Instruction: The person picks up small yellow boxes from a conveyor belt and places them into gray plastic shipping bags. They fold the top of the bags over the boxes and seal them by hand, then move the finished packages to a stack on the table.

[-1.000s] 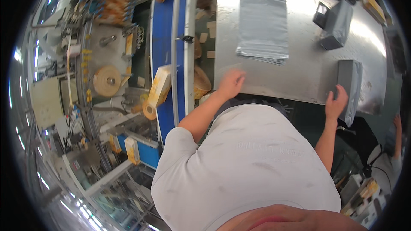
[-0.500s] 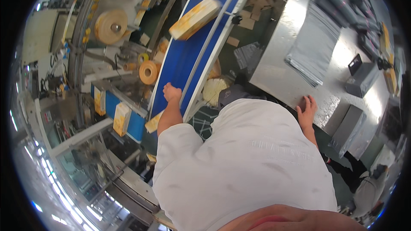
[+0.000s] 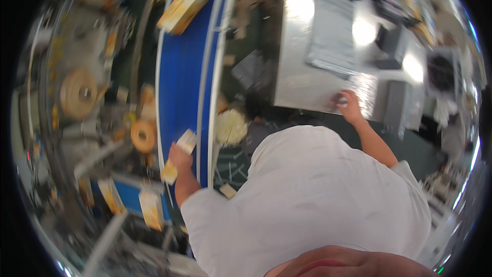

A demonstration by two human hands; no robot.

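While over the blue belt (image 3: 179, 72), left hand (image 3: 178, 155) grips small pale box (image 3: 187, 140) — long axis up-right; right hand (image 3: 349, 106) flat on worktop (image 3: 302, 84), grip unclear.

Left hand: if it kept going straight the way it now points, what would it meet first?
The left hand reaches up along the blue conveyor belt; beyond its small packet, the yellow box comes first, though depth is unclear.

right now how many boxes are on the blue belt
2: a long yellowish box at the far end of the blue belt, a small box by the left hand. Blur may hide others.
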